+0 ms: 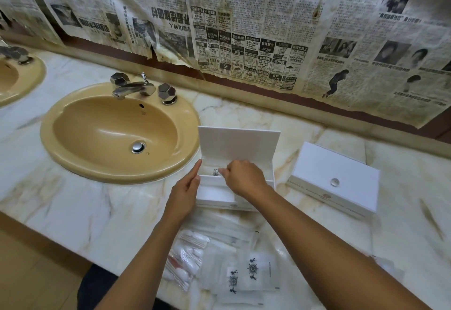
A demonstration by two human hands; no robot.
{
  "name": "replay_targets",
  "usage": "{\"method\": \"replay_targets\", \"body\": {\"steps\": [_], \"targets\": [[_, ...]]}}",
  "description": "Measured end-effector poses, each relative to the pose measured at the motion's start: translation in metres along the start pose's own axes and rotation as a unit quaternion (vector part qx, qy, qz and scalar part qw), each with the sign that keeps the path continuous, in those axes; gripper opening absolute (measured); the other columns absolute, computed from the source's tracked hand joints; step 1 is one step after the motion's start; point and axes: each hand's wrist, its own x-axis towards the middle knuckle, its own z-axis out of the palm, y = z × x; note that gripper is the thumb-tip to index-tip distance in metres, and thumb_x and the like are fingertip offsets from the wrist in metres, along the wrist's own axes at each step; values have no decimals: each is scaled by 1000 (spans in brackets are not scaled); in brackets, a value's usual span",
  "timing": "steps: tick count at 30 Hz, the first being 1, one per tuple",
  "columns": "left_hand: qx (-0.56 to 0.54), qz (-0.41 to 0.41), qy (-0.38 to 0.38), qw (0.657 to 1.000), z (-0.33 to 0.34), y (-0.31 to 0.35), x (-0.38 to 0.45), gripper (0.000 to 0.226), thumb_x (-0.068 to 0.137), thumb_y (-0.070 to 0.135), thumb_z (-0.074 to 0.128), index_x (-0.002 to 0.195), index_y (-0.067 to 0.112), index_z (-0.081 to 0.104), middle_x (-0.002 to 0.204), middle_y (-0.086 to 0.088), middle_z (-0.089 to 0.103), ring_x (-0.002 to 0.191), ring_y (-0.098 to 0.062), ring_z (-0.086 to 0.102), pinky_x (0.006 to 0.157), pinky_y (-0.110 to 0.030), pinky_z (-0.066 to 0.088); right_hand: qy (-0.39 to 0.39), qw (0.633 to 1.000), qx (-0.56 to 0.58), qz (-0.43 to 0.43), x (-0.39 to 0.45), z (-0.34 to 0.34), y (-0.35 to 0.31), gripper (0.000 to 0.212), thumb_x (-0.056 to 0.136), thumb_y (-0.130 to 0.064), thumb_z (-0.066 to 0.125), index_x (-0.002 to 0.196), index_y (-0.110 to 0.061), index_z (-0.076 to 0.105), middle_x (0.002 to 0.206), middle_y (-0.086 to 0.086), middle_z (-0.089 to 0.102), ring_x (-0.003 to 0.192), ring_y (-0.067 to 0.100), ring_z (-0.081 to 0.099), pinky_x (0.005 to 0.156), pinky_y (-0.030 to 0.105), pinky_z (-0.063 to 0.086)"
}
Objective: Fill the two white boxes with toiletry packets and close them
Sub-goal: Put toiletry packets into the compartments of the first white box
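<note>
Sink (114, 129) at far left, set into marble surface (73, 212); tap w/ two faceted knobs behind bowl.

Left hand (186, 187): fingers straight, laid flat against left end wall of open box (214, 195), bracing it. Held nothing.

Open box sat centre, just right of sink rim, lid (238, 146) standing up at back. Front-left compartment looked empty; back section showed a packet (214, 172) w/ dark logo. Right hand (244, 179): fingers curled, tips pinching what appeared to be that packet's edge inside box. Exact contact hard to read, blurred.

Judgement on step: seating a packet in back compartment. Do it well = keep left palm firm so box doesn't slide twd sink, lay packet flat & below rim so lid can shut later, don't let corners ride over the divider.

Packet pile (239, 273) lay near front edge of surface, between forearms: cotton buds/pads in clear bags at left, logo sachets at right, long slim packs nearer the box. Plenty left to load.

Second box (336, 175) to the right, apart from first, lid down, clear round knob on top. Can't tell if filled.

Newspaper covered wall behind.
</note>
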Motion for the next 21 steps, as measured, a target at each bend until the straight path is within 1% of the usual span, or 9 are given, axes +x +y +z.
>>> {"method": "replay_targets", "body": {"steps": [3, 5, 7, 10, 11, 13, 15, 17, 21], "targets": [[5, 7, -2, 1000, 1, -2, 1, 40, 103, 30, 38, 126, 64, 38, 78, 28, 47, 71, 13, 42, 69, 0, 36, -15, 1000, 17, 10, -4, 6, 3, 53, 98, -47, 38, 56, -15, 42, 64, 3, 49, 68, 28, 52, 62, 30, 38], [12, 9, -4, 1000, 1, -4, 1, 40, 104, 32, 36, 127, 64, 36, 78, 26, 41, 70, 12, 40, 69, -3, 37, -9, 1000, 21, 5, -7, 5, 4, 53, 99, -48, 37, 61, -13, 51, 65, 3, 52, 70, 28, 55, 63, 31, 40], [19, 10, -4, 1000, 1, -4, 1, 40, 104, 32, 36, 129, 64, 35, 77, 27, 43, 71, 13, 41, 68, -5, 36, 13, 1000, 17, -11, -12, 5, 4, 49, 98, -47, 40, 79, -10, 66, 79, 6, 65, 80, 28, 60, 71, 34, 46], [26, 12, -5, 1000, 2, -2, 0, 39, 104, 31, 35, 132, 58, 35, 85, 43, 51, 73, 21, 44, 70, 0, 34, 95, 994, -14, -55, -23, 5, 4, 36, 97, -40, 45, 107, -16, 70, 106, 5, 67, 102, 25, 57, 88, 38, 42], [28, 13, -6, 999, 2, -1, 0, 38, 104, 32, 35, 132, 57, 35, 85, 41, 51, 74, 20, 44, 70, 0, 34, 121, 990, -8, -72, -28, 5, 2, 32, 97, -37, 47, 111, -18, 68, 109, 4, 66, 104, 24, 55, 90, 37, 40], [30, 15, -4, 999, 2, -1, -1, 38, 104, 32, 35, 133, 57, 35, 82, 32, 47, 73, 17, 44, 71, -2, 33, 152, 982, 23, -106, -40, 3, -4, 27, 95, -31, 50, 108, -17, 69, 104, 2, 66, 99, 22, 57, 85, 34, 42], [29, 17, -5, 999, 2, -3, 0, 38, 104, 32, 35, 132, 57, 34, 80, 29, 44, 73, 16, 43, 71, -3, 33, 131, 983, 35, -124, -54, 2, -10, 24, 93, -27, 50, 100, -17, 71, 94, 1, 68, 86, 21, 61, 74, 31, 45], [30, 22, -8, 999, 2, -5, 2, 38, 104, 31, 35, 133, 57, 34, 79, 26, 39, 72, 13, 40, 70, -3, 34, 68, 989, -1, -132, -64, 4, -14, 24, 91, -26, 50, 94, -17, 72, 87, 3, 70, 80, 24, 63, 68, 30, 47], [36, 27, -7, 999, 1, -6, 3, 40, 104, 30, 35, 134, 55, 34, 78, 25, 36, 71, 13, 40, 69, -2, 35, -48, 986, -103, -123, -73, 15, -14, 17, 88, -18, 54, 97, -12, 67, 96, 10, 64, 86, 31, 60, 72, 33, 44]]}}
